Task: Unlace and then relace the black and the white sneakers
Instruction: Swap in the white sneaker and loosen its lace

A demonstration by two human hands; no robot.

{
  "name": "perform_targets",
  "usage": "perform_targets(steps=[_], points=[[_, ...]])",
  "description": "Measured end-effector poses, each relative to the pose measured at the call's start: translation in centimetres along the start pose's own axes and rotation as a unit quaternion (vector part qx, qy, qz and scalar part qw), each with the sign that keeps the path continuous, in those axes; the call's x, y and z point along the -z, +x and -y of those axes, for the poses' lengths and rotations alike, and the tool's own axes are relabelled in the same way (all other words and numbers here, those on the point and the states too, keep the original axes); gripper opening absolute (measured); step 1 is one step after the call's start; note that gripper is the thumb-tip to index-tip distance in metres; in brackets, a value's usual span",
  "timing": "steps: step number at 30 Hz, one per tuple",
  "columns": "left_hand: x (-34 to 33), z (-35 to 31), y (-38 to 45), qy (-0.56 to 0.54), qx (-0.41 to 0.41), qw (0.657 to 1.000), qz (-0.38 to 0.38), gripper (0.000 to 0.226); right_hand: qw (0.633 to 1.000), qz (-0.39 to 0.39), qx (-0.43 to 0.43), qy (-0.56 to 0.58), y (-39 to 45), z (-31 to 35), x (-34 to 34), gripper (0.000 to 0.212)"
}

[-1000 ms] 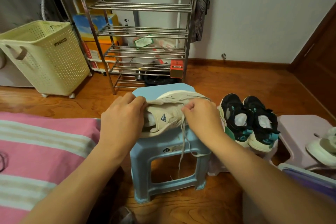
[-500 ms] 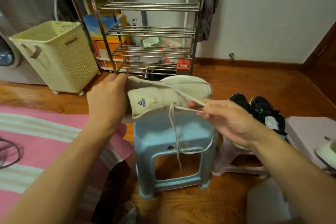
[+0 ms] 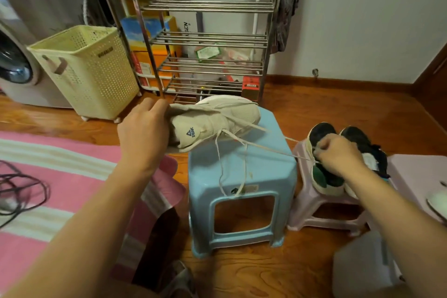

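Right now the white sneaker [image 3: 212, 123] lies across the far edge of the blue stool [image 3: 242, 176], heel toward my left hand [image 3: 142, 133], which grips it there, toe pointing right. Its lace [image 3: 271, 150] runs taut rightward to my right hand [image 3: 338, 155], pinched closed on it. I count one white sneaker here, two black sneakers [image 3: 348, 138] on the pink stool [image 3: 314, 213] behind my right hand.

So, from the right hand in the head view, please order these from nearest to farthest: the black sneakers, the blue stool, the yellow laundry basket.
From the right hand, which pinches the lace:
1. black sneakers, directly under and behind the hand, on the pink stool.
2. blue stool, to its left, in the centre.
3. yellow laundry basket, far left, beside the metal rack.
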State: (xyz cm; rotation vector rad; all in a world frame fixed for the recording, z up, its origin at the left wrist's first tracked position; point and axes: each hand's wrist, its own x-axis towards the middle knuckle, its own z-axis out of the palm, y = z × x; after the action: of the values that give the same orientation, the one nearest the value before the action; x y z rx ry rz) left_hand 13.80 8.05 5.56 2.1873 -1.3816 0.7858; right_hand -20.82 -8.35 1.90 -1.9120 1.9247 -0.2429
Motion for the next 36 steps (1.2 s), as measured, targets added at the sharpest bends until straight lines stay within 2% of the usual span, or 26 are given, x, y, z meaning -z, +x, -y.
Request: perform_targets(steps=[2,3,6,8,10,12,15,17,18,20,22,24,26,28,30,33,36], points=[[0.1,-0.7,0.0,-0.019,-0.003,1.0,-0.01,0.004,0.991,0.053,0.112,0.046,-2.4,2.5,-0.2,0.066],[0.2,-1.1,0.1,-0.033,0.0,0.999,-0.015,0.005,0.981,0.04,0.18,0.064,-4.0,4.0,-0.3,0.071],[0.3,-2.0,0.0,-0.071,0.004,0.997,-0.019,0.008,0.914,-0.075,0.393,0.064,-7.4,7.5,-1.8,0.04],[0.7,-2.6,-0.5,-0.087,0.004,0.996,-0.016,0.01,0.886,-0.158,0.435,0.03,-7.5,8.2,-3.1,0.03],[1.2,-3.0,-0.9,-0.096,0.008,0.995,-0.01,0.012,0.87,-0.22,0.44,0.027,-6.8,8.2,-4.1,0.021],[1.3,-3.0,-1.2,-0.105,0.015,0.994,-0.005,0.01,0.87,-0.216,0.437,0.075,-6.5,8.5,-4.1,0.013],[0.8,-1.9,-0.8,-0.095,0.033,0.995,0.001,0.009,0.865,-0.185,0.464,0.054,-7.4,8.3,-3.2,0.023],[0.4,0.0,-0.1,-0.066,0.074,0.995,0.0,0.009,0.908,-0.071,0.41,-0.04,-6.4,6.2,-2.7,0.024],[0.4,1.1,0.2,-0.053,0.1,0.994,-0.006,0.011,0.927,0.018,0.354,-0.121,-5.9,4.8,-2.1,0.023],[0.8,2.8,0.7,-0.039,0.113,0.993,-0.024,0.014,0.914,0.166,0.29,-0.229,-4.7,2.3,-1.3,0.026],[1.3,2.7,0.7,-0.048,0.07,0.995,-0.047,0.013,0.911,0.197,0.317,-0.175,-4.5,2.1,-0.1,0.021],[1.7,1.0,0.6,-0.055,0.007,0.996,-0.064,0.012,0.928,0.125,0.351,0.008,-4.8,4.0,0.8,0.03],[1.8,-0.9,-0.1,-0.066,-0.049,0.994,-0.072,0.015,0.918,0.013,0.363,0.161,-5.4,6.5,1.1,0.025],[1.7,-2.3,-0.9,-0.093,-0.082,0.989,-0.079,0.022,0.913,-0.037,0.34,0.225,-6.1,8.0,0.8,0.014],[1.8,-3.1,-1.7,-0.121,-0.099,0.984,-0.084,0.025,0.92,-0.074,0.326,0.204,-6.3,8.5,-0.1,0.007],[2.1,-3.8,-2.2,-0.129,-0.111,0.981,-0.093,0.021,0.931,-0.122,0.314,0.139,-6.5,8.4,-0.6,0.024],[2.3,-4.4,-2.4,-0.129,-0.096,0.982,-0.095,0.021,0.924,-0.168,0.33,0.094,-7.1,8.7,-0.8,0.028]])
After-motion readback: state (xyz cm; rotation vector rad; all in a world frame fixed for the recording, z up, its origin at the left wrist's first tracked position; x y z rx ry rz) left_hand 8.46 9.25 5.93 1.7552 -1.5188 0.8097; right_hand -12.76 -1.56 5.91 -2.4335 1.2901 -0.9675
